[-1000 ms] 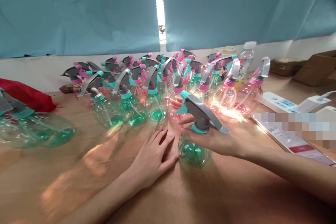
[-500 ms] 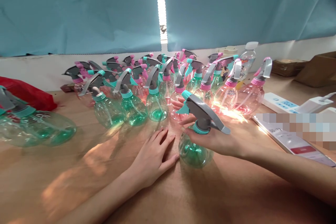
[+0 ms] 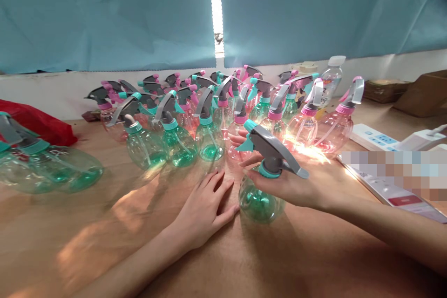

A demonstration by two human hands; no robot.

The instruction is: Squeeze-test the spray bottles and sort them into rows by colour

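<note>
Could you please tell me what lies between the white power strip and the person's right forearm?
In the head view, a phone lies there, with the power strip beyond it and the right forearm nearer.

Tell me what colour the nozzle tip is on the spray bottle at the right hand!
The nozzle tip is turquoise, seen best in the head view.

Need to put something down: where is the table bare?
Bare table lies between the leftmost green bottles and the left forearm, and on the near side of the spray bottle in the right hand. Crowded: the pink and green bottle cluster beyond it.
</note>
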